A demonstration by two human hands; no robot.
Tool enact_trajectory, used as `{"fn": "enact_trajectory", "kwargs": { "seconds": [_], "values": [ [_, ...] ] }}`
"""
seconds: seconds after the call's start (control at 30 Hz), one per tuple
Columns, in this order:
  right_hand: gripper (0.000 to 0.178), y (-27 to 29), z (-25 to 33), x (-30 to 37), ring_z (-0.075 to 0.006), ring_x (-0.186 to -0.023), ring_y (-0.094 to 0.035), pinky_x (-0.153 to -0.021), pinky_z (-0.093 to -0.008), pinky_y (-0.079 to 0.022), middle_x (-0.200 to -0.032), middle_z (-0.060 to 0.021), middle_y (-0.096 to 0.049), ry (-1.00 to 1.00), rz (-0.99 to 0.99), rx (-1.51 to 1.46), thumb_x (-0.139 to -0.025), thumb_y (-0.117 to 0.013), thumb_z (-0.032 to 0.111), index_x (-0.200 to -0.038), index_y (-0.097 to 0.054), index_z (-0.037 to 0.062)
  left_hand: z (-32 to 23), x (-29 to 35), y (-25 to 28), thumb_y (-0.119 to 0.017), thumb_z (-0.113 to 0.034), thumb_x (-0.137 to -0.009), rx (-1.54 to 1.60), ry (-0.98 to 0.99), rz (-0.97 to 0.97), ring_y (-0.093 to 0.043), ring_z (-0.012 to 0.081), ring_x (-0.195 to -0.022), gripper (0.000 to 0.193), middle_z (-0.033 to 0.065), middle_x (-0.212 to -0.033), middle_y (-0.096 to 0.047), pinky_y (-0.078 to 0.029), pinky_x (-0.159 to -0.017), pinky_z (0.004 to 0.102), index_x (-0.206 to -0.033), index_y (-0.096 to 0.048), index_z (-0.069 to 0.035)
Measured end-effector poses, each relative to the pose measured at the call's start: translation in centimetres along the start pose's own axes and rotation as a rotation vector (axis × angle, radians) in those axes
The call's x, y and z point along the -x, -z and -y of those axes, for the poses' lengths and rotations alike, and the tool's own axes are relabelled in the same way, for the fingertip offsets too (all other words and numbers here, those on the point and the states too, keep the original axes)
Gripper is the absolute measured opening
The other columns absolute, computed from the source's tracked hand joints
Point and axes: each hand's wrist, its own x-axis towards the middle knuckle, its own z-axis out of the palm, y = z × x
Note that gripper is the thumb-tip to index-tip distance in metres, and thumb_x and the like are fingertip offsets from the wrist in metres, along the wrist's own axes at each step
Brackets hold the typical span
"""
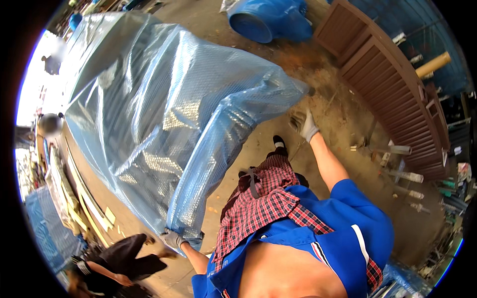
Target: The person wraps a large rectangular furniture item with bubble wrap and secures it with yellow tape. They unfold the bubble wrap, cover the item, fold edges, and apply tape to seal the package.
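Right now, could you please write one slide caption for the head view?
Gloved left hand holding blue bubble wrap, with gloved right hand open nearby.

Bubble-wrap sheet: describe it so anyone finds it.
From the blue shirt, lower right, go to its wearer's gloved left hand. It grips the bubble-wrap sheet, which spans the upper left, far larger and paler than the blue bundle at top.

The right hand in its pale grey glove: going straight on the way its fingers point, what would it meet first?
Probably the tapering end of the blue translucent bubble wrap, just ahead of the right hand in this view. Depth is unclear, so it might pass under or beyond it.
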Motion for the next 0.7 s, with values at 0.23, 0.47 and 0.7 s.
{"fn": "enact_trajectory", "kwargs": {
  "seconds": [0.23, 0.47, 0.7],
  "values": [
    [0.057, 1.1, 3.7, -13.4, -0.0266, -0.08, -0.061, -0.071, -0.0424, -0.051, -0.085, -0.0129, -0.064, -0.036, 0.008, 0.144, -0.088, -0.055, 0.052, -0.118, -0.059, 0.0029, -13.5, 4.1, 1.0, -0.068, -0.063, -0.072, 0.122, 0.37, -0.018, -0.063, 0.0425, -0.082, 0.079, 0.0307, -0.09, -0.063, -0.051, -0.075, 0.0485, -0.092, -0.06, 0.012],
    [0.038, 0.6, 7.4, -10.4, -0.0238, -0.064, -0.058, -0.061, -0.0385, -0.043, -0.069, -0.0213, -0.056, 0.578, -0.097, 1.244, -0.095, -0.051, 0.032, -0.094, -0.061, -0.0053, -23.0, 12.2, -1.5, -0.062, -0.065, -0.071, 0.366, 0.822, 0.013, -0.064, 0.0334, -0.078, 0.076, 0.0234, -0.088, -0.066, -0.052, -0.071, 0.0451, -0.091, -0.063, 0.008],
    [0.041, -0.1, 18.8, -4.5, -0.0139, -0.048, -0.042, -0.046, -0.0349, -0.037, -0.051, -0.007, -0.043, 0.699, 0.068, 1.099, -0.095, -0.053, 0.033, -0.073, -0.055, -0.0015, -17.9, 11.6, 2.2, -0.061, -0.051, -0.08, 0.538, 0.709, 0.068, -0.063, 0.0271, -0.078, 0.058, 0.0189, -0.09, -0.068, -0.051, -0.07, 0.0415, -0.092, -0.066, 0.005]
  ]
}}
